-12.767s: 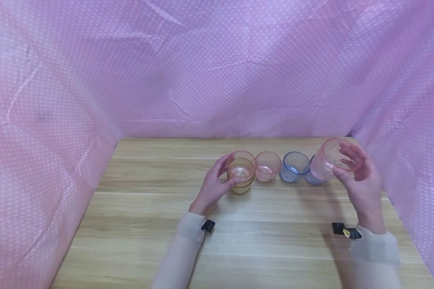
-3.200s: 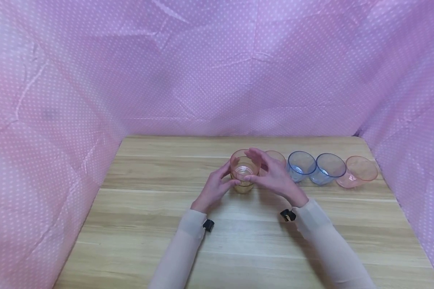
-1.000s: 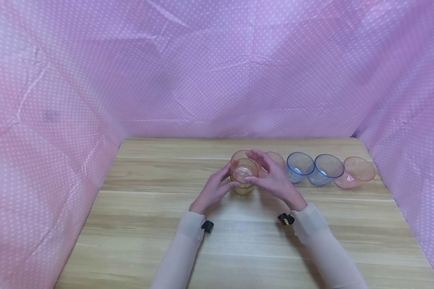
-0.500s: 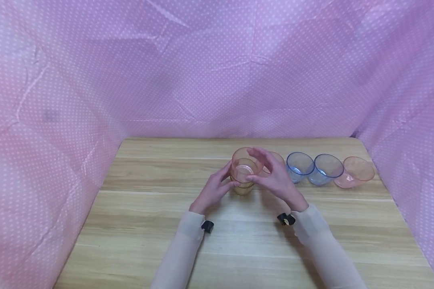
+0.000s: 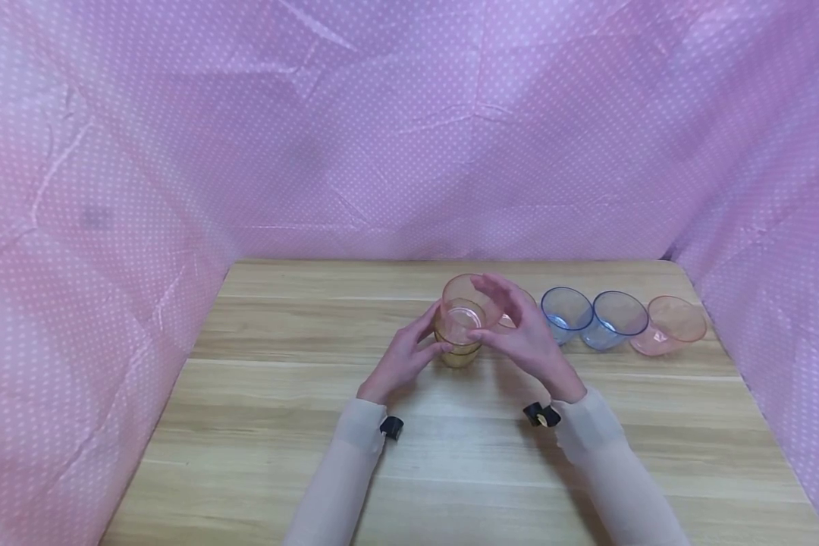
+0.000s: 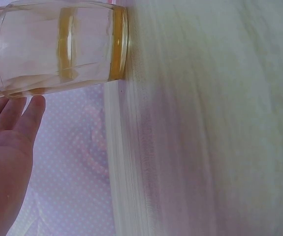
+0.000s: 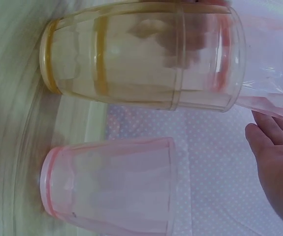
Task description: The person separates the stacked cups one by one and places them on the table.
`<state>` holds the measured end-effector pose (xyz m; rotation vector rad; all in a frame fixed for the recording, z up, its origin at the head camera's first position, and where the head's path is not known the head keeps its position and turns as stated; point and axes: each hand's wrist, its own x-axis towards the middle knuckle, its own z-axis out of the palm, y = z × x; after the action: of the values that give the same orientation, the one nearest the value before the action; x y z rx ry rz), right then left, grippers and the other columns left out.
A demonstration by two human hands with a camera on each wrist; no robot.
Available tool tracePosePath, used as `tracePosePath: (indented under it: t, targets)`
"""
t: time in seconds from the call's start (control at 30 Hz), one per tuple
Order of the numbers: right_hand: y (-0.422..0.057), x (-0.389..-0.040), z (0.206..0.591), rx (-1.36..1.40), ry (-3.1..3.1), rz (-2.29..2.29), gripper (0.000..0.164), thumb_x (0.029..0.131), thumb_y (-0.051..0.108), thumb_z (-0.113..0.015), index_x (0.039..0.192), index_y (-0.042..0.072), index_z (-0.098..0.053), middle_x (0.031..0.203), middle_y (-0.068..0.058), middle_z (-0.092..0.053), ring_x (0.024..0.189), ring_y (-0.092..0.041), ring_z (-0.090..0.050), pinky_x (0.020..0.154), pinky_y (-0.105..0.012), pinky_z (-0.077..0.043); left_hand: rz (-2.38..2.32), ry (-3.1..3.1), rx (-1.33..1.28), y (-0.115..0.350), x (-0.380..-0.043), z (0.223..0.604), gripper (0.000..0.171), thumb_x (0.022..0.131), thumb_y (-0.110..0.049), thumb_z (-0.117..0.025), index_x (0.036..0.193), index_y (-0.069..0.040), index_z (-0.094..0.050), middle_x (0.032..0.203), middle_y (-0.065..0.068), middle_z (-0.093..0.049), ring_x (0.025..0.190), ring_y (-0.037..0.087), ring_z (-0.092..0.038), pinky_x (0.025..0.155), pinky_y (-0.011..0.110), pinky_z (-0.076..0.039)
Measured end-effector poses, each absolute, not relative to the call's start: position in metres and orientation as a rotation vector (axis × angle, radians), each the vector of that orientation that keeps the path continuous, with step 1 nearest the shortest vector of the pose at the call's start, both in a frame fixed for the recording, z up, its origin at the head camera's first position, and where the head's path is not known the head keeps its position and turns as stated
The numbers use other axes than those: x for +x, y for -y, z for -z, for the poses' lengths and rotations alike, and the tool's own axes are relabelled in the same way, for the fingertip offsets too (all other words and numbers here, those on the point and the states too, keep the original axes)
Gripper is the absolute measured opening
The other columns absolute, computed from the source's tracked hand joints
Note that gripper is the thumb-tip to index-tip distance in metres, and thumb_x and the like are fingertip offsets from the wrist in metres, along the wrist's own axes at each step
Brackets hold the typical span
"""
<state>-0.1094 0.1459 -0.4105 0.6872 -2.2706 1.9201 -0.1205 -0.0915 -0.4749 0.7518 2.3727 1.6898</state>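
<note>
My left hand (image 5: 397,360) grips a stack of two see-through yellow cups (image 5: 459,356) standing on the table, thumb at the front and fingers behind. In the right wrist view the yellow cups (image 7: 131,54) sit one inside the other. My right hand (image 5: 527,340) holds a clear pink cup (image 5: 459,294) by its side, thumb in front. This pink cup leans right, its base still inside the top yellow cup and most of its wall above the rim. Partly behind my right hand stands another pink cup (image 7: 114,182).
To the right, two blue cups (image 5: 566,307) (image 5: 614,315) and a pink cup (image 5: 676,322) stand in a row on the wooden table (image 5: 314,455). Pink dotted cloth (image 5: 382,152) hangs behind and along both sides.
Over the last second my right hand has drawn the pink cup up and right from the yellow stack. Earlier it held another pink cup, which now stands at the row's right end.
</note>
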Motion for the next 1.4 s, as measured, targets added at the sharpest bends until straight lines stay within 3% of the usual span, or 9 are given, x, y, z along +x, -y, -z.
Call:
tracePosePath:
  t: [0.13,0.4,0.77,1.07,1.27,1.4]
  targets:
    - [-0.147,-0.106,0.409,0.672,2.253,-1.929,0.086,0.078,-0.009,-0.086,0.152,0.003,-0.044,0.153,-0.015,-0.053,0.144,-0.022,-0.047,0.122,-0.051,-0.035,-1.691,-2.383,0.769,0.091,-0.12,0.475,0.079,0.099,-0.015,-0.07,0.165,-0.013,-0.027,0.16,0.016,-0.041,0.141,0.034,-0.049,0.12,0.039,-0.039]
    - [-0.147,-0.102,0.405,0.688,2.179,-1.933,0.091,0.074,-0.018,-0.083,0.152,0.0,-0.042,0.151,-0.02,-0.053,0.142,-0.016,-0.049,0.119,-0.027,-0.039,-1.698,-2.383,0.762,0.092,-0.12,0.475,0.078,0.098,-0.014,-0.07,0.164,-0.01,-0.029,0.162,0.014,-0.039,0.142,0.034,-0.048,0.12,0.038,-0.039]
    - [-0.15,-0.095,0.398,0.677,2.137,-1.939,0.092,0.072,-0.024,-0.08,0.152,-0.003,-0.041,0.15,-0.026,-0.051,0.141,-0.014,-0.049,0.121,-0.03,-0.037,-1.71,-2.375,0.775,0.091,-0.12,0.476,0.078,0.097,-0.012,-0.071,0.164,-0.009,-0.029,0.164,0.012,-0.037,0.142,0.035,-0.048,0.119,0.036,-0.04]
    - [-0.158,-0.089,0.393,0.693,2.092,-1.918,0.096,0.07,-0.026,-0.078,0.154,-0.002,-0.039,0.151,-0.027,-0.049,0.143,-0.015,-0.047,0.123,-0.026,-0.032,-1.721,-2.359,0.771,0.09,-0.12,0.475,0.079,0.097,-0.01,-0.072,0.162,-0.002,-0.028,0.164,0.012,-0.036,0.142,0.037,-0.048,0.12,0.038,-0.038]
    - [-0.165,-0.088,0.39,0.742,1.976,-1.928,0.093,0.067,-0.028,-0.078,0.151,-0.008,-0.042,0.147,-0.031,-0.051,0.143,-0.021,-0.048,0.123,-0.029,-0.033,-1.731,-2.342,0.768,0.091,-0.12,0.475,0.079,0.097,-0.011,-0.071,0.163,-0.004,-0.028,0.163,0.01,-0.039,0.143,0.034,-0.047,0.121,0.035,-0.036]
    - [-0.172,-0.085,0.388,0.734,1.935,-1.935,0.092,0.065,-0.03,-0.078,0.149,-0.01,-0.044,0.146,-0.026,-0.055,0.141,-0.023,-0.05,0.122,-0.03,-0.036,-1.737,-2.336,0.768,0.09,-0.12,0.475,0.078,0.097,-0.012,-0.071,0.162,-0.003,-0.029,0.163,0.009,-0.04,0.142,0.034,-0.048,0.121,0.034,-0.036]
